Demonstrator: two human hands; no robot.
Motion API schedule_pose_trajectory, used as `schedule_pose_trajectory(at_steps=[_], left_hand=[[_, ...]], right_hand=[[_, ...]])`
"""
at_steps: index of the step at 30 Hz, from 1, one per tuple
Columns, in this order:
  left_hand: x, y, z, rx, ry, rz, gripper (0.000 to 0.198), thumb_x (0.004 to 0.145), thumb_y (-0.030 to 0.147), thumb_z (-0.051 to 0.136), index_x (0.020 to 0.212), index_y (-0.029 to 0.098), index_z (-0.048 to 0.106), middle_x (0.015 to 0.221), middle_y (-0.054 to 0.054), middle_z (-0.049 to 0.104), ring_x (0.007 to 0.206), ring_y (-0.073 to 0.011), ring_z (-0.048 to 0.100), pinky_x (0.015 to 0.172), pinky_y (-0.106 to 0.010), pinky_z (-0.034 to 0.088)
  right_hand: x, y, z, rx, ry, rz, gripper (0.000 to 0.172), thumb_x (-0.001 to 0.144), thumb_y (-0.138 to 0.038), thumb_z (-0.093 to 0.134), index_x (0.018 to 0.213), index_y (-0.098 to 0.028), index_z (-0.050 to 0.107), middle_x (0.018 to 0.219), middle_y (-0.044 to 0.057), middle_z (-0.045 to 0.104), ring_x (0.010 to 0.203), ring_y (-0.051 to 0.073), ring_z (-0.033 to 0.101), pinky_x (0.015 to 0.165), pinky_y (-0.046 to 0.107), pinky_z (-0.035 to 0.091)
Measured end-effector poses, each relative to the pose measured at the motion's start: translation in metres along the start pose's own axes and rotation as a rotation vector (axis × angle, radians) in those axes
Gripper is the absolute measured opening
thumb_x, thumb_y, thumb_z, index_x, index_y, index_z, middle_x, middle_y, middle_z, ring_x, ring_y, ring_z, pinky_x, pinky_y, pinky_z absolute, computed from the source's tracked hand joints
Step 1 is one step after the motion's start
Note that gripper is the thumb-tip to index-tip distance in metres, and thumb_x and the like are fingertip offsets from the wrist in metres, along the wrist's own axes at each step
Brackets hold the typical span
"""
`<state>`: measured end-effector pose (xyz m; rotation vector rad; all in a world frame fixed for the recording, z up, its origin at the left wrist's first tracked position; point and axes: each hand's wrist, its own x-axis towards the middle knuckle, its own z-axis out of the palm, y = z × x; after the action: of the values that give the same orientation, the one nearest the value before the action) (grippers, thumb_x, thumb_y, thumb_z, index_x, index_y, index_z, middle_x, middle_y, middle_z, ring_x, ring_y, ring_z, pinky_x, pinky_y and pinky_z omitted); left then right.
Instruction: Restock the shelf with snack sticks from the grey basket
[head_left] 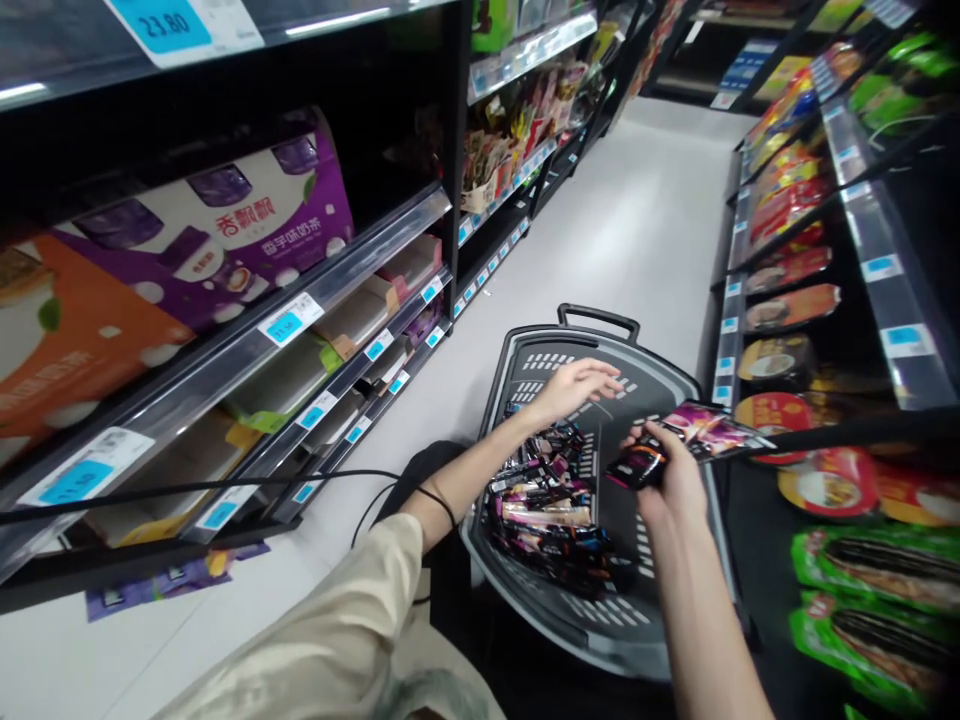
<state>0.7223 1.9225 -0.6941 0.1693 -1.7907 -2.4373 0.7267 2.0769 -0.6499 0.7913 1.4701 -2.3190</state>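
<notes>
A grey shopping basket (480, 540) stands on the floor in front of me. Inside, to the left, lies a pile of dark, shiny snack packets (547, 510) with purple and orange print. My left hand (577, 388) hovers over the far part of the basket, fingers stretched out and holding nothing. My right hand (667, 465) is closed around a bunch of similar dark packets (716, 430), above the basket's right side. Their purple-pink ends stick out to the right, toward the shelf.
Purple milk tea boxes (217, 230) and an orange box (75, 330) fill the left shelf. Purple packets (176, 580) lie on the floor below. On the right shelf are red bowl packs (825, 485) and green seed bags (877, 570). A black cable (300, 480) crosses near my left arm.
</notes>
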Motion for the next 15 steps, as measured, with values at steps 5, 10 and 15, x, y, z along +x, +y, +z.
schedule_pose_trajectory(at_steps=[5,10,15], left_hand=[[-0.02,0.04,-0.052,-0.12,0.114,0.053,0.017,0.097,0.02,0.058,0.108,0.012,0.069,0.098,-0.008,0.078,0.083,-0.0104,0.071,0.078,-0.022,0.052],[-0.072,0.024,-0.133,0.26,0.589,-0.009,0.023,0.095,0.024,0.051,0.109,0.015,0.068,0.098,-0.007,0.074,0.073,-0.0094,0.063,0.072,-0.023,0.05],[-0.14,-0.03,-0.214,0.621,0.81,-0.155,0.016,0.086,0.012,0.053,0.096,0.016,0.065,0.097,-0.012,0.07,0.09,-0.021,0.066,0.09,-0.037,0.052]], right_hand=[[-0.004,0.003,0.002,-0.02,-0.05,0.057,0.005,0.089,-0.006,0.065,0.09,-0.01,0.063,0.076,0.002,0.065,0.062,0.009,0.066,0.06,0.017,0.063],[-0.013,0.003,0.005,-0.033,0.007,0.048,0.01,0.091,-0.008,0.069,0.092,-0.014,0.061,0.075,0.003,0.067,0.06,0.012,0.067,0.064,0.019,0.065],[-0.015,0.002,0.006,-0.044,-0.049,0.136,0.009,0.096,-0.009,0.063,0.09,-0.015,0.06,0.073,0.003,0.067,0.058,0.012,0.067,0.07,0.022,0.066]])
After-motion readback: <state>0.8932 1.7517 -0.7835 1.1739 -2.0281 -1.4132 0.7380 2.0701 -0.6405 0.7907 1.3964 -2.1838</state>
